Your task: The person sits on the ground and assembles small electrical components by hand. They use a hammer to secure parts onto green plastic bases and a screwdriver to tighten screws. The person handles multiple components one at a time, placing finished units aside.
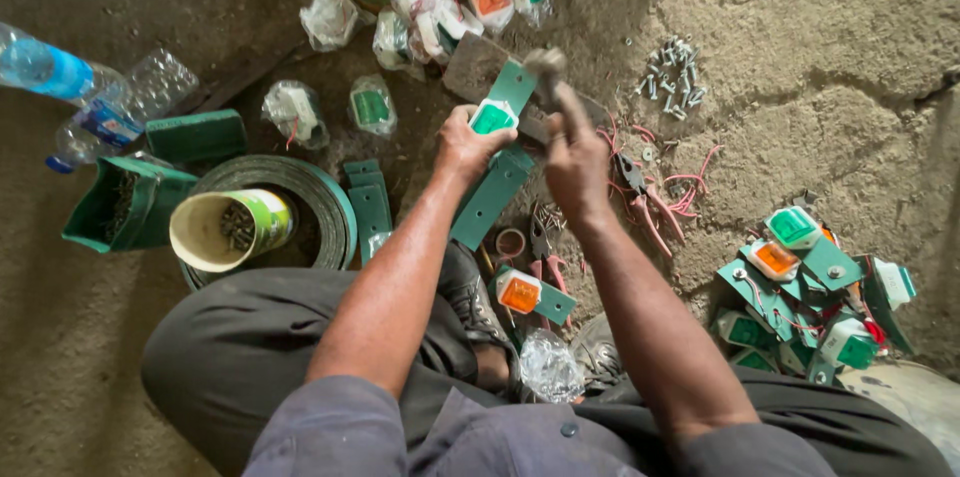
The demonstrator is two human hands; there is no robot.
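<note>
Both hands are busy right in the middle of the rough concrete floor [820, 57], which is gritty and cracked. The left hand [465, 145] is closed around a green metal bracket [505, 102] with a small green-lensed lamp on it, pinning it down on a flat grey block. The right hand [575, 162] is wrapped tight round the handle of a hammer [548, 65], whose blurred steel head sits just above the bracket's far end.

Not much free room around that spot. Toward the top edge of the floor there's a bunch of crinkly plastic bags [440, 7] with lamps inside, and a heap of loose shiny screws [672, 77] to the right. Near the right edge is a pile of finished lamps [810, 287], green and orange lenses on green plates. On the left, a coil of green strip [320, 202] with a round paper cup [225, 227] lying in it, a green carton [120, 202], and clear plastic bottles [90, 92]. Red-handled pliers [640, 197] and red wire scraps lie just beside the right wrist. The only really open floor is at the top right and far left.
</note>
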